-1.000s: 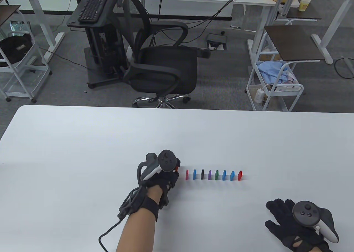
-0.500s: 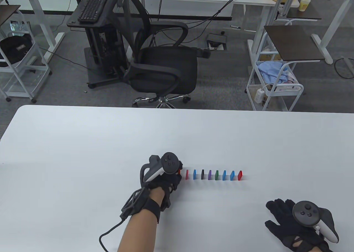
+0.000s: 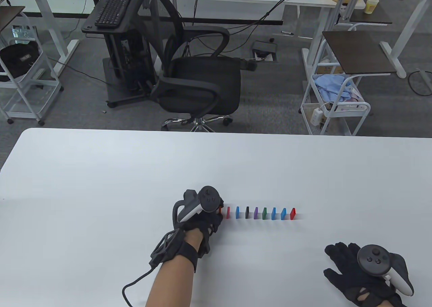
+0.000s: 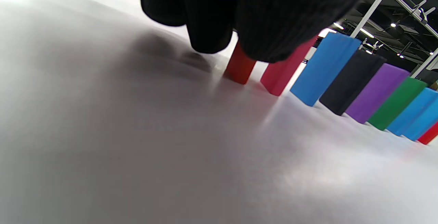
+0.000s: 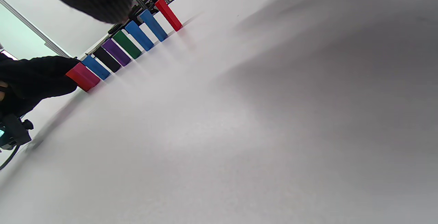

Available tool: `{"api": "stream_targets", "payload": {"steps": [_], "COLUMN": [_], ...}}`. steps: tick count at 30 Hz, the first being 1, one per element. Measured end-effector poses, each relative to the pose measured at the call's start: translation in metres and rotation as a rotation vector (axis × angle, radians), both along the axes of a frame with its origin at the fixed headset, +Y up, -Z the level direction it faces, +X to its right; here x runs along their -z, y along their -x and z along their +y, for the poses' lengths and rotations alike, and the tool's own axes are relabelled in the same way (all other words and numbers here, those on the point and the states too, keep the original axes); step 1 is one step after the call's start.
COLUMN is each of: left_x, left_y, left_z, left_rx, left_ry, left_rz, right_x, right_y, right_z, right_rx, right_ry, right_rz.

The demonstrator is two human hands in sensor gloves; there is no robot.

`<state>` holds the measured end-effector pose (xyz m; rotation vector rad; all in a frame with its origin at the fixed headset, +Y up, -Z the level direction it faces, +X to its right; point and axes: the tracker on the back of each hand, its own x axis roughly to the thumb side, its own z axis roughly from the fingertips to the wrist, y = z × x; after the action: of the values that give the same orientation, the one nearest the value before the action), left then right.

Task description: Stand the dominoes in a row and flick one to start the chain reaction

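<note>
A row of several coloured dominoes (image 3: 260, 213) stands upright on the white table (image 3: 101, 172), from a crimson one (image 3: 228, 212) on the left to a red one (image 3: 292, 213) on the right. My left hand (image 3: 216, 212) is at the row's left end, its fingertips (image 4: 267, 42) curled over the top of an orange-red domino (image 4: 239, 68). That domino is upright, close beside the crimson domino (image 4: 282, 75), with its foot at the table. My right hand (image 3: 334, 254) lies flat on the table at the front right, well clear of the row and holding nothing.
The left glove's cable (image 3: 135, 283) trails over the table near the front edge. A black office chair (image 3: 199, 81) and white carts (image 3: 334, 108) stand beyond the table's far edge.
My left hand has shifted a little to the right with the orange-red domino, closing in on the crimson end of the row. The right hand and the standing dominoes have not moved.
</note>
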<state>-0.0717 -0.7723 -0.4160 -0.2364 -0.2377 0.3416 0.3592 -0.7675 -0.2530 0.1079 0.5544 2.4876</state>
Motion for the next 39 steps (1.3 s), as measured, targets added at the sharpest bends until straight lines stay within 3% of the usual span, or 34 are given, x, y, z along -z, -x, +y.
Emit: {"api": "stream_targets", "payload": {"steps": [39], "left_x": [-0.0029], "left_y": [0.0003], "left_z": [-0.0065], "left_rx": [0.035], "left_ry": [0.052], "left_rz": [0.009], "right_x": [0.0002], "right_y": [-0.0007], "right_z": [-0.0001], "right_rx": [0.009], "right_ry": [0.006], "right_rz": [0.001]}}
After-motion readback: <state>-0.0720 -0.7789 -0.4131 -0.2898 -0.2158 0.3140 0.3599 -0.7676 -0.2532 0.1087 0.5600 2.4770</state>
